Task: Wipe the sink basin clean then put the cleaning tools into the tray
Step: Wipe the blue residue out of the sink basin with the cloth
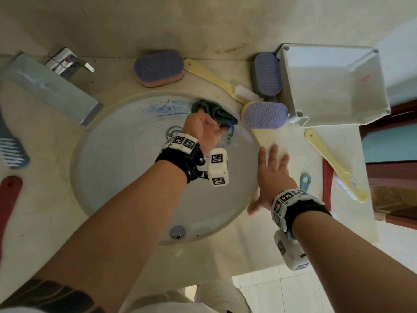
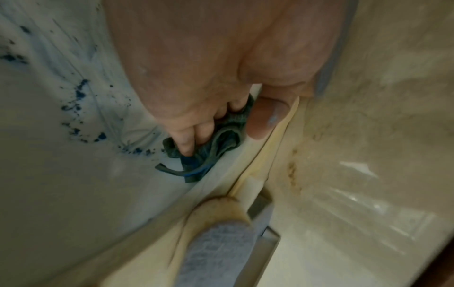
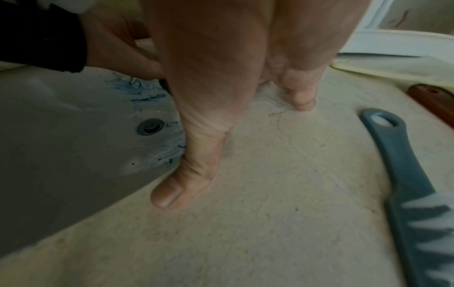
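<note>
Against the basin wall, left hand [image 1: 204,129] clamps the cloth [image 1: 216,111] (right hand [image 1: 270,177] flat, fingers apart).

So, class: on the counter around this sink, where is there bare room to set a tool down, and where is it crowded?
Bare: the counter strip in front of the sink basin, and the tray floor. Crowded: behind the basin, sponges and a yellow brush; right of it, the right hand and a blue brush.

The red brush [image 1: 8,199] is cut off at the left edge.
</note>
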The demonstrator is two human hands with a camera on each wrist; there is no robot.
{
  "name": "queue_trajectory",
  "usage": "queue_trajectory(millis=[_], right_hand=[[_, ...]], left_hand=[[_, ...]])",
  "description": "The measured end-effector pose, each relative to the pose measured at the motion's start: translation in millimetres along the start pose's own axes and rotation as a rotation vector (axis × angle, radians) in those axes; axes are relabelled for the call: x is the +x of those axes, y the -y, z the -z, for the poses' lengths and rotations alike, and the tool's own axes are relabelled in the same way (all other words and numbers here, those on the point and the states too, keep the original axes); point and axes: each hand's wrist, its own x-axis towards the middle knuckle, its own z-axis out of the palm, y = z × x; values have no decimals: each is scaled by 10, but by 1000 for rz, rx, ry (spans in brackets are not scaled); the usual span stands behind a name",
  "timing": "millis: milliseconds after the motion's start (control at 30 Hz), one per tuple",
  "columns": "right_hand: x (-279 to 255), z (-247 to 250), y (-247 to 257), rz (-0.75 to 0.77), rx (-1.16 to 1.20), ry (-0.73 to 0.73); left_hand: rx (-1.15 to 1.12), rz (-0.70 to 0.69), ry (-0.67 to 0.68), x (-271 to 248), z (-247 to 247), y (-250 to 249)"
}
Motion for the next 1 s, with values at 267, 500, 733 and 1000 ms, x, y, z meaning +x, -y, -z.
queue_trajectory(millis=[267, 500, 733, 1000], right_hand=[[11, -9, 6, -2, -9, 12], [33, -20, -6, 0, -13, 5], [-2, -8, -15, 2, -1, 2], [-27, 23, 21, -2, 1, 8]], left_hand=[[-20, -70, -47, 22, -52, 66], [128, 57, -88, -17, -127, 211], [33, -7, -153, -80, 21, -121], [-14, -102, -210, -149, 119, -346]])
